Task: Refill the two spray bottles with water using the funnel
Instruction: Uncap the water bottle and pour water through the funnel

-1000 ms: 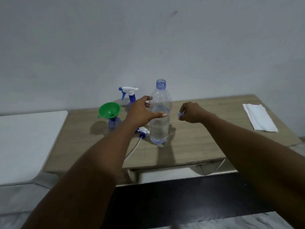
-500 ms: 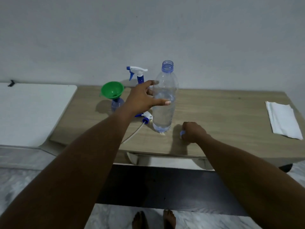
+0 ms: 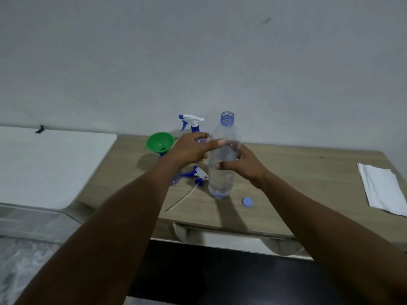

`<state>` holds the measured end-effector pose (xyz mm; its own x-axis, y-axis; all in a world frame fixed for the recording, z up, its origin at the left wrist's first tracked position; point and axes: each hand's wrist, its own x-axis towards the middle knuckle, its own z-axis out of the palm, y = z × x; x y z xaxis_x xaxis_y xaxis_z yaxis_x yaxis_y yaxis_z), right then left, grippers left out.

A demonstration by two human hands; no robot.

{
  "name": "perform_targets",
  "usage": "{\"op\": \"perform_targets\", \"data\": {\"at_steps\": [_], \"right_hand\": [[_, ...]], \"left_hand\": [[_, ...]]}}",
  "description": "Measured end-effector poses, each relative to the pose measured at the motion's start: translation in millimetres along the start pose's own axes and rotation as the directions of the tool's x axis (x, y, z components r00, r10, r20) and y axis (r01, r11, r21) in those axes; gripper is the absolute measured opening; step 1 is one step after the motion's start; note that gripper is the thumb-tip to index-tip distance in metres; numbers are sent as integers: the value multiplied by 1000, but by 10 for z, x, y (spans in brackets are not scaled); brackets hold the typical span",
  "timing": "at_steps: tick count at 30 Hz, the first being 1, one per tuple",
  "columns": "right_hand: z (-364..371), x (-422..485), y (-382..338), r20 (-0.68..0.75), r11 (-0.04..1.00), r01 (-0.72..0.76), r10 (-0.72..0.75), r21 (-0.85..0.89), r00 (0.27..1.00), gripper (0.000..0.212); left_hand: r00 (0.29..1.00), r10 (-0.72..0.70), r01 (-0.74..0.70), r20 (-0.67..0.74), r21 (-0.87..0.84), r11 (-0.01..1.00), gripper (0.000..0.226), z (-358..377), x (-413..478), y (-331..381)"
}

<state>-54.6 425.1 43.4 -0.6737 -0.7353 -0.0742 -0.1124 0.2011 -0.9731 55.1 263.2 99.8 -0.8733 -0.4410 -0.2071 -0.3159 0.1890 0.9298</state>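
Clear plastic, the water bottle [image 3: 222,164] stands upright and uncapped near the middle of the tabletop [image 3: 308,172], its long axis vertical and its open blue neck pointing straight up. Both hands meet at its upper body. The right hand [image 3: 246,167] comes in from the right with its fingers [image 3: 239,151] curled round the far side and the thumb pressed on the near side, so it looks to be gripping the bottle. The left hand [image 3: 189,150] reaches from the left, its fingers spread and only loosely bent, the thumb tip at the bottle's shoulder; whether it actually touches the plastic is hard to tell through the blur.

Just left of the bottle, behind the left hand, the green funnel [image 3: 160,142] sits upright in the neck of a spray bottle [image 3: 176,179] that the left forearm mostly hides. So the pour target lies to the left of the water bottle, nearer the left hand. A removed sprayer head [image 3: 197,173] with its long tube lies on the tabletop between them. The second spray bottle [image 3: 193,124], trigger on, stands behind. The blue cap [image 3: 247,202] lies near the bottle's base on the right, and a folded white cloth [image 3: 383,190] rests well apart at the right edge.
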Motion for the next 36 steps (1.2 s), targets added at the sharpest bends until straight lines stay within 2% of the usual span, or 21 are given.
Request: {"op": "perform_targets", "data": {"at_steps": [2,4,6,8,10,12,14,17,20,22,24,29,32,36], "right_hand": [[79,28,-1,-86,1000,5,-5,-9,996,74],[143,52,14,-148,999,21,-28,-50,989,76],[221,72,37,-224,995,37,-56,-88,973,69],[289,58,41,-306,991,50,-86,-121,948,61],[360,71,29,-388,991,56,-101,-126,916,57],[412,124,6,-452,992,46,-94,-115,887,56],[432,191,-33,-478,990,33,-94,-134,874,55],[410,267,-157,-427,967,-9,-104,-254,898,54],[391,353,-368,-339,905,-52,-104,-421,935,54],[387,419,-494,-282,852,-68,-95,-519,955,55],[375,469,-586,-234,790,-80,-82,-608,969,57],[367,557,-706,-148,639,-113,-2,-761,989,62],[379,578,-748,-126,573,-127,42,-809,991,57],[434,582,-752,-83,450,-118,96,-885,992,51]], "left_hand": [[995,41,-44,-96,-20,999,68,-123,-45,123],[958,99,-102,-270,3,995,57,-313,-50,193],[865,194,-144,-463,141,979,50,-561,-13,157],[739,315,-156,-595,304,940,40,-798,-2,39],[628,399,-143,-668,404,903,27,-1023,-58,-108],[583,409,-94,-702,442,892,15,-1231,-117,-335],[602,373,-28,-706,448,894,11,-1402,-157,-640],[739,213,78,-640,395,915,16,-1556,-189,-1119],[915,-44,182,-400,315,932,45,-1577,-145,-1509],[966,-85,167,-245,336,927,73,-1524,-92,-1655],[980,-84,138,-178,318,938,89,-1427,-14,-1694],[988,6,34,-151,260,965,102,-1269,258,-1655],[985,62,-20,-163,247,969,88,-1248,339,-1624],[990,60,-32,-125,213,976,70,-1258,423,-1643]]}}
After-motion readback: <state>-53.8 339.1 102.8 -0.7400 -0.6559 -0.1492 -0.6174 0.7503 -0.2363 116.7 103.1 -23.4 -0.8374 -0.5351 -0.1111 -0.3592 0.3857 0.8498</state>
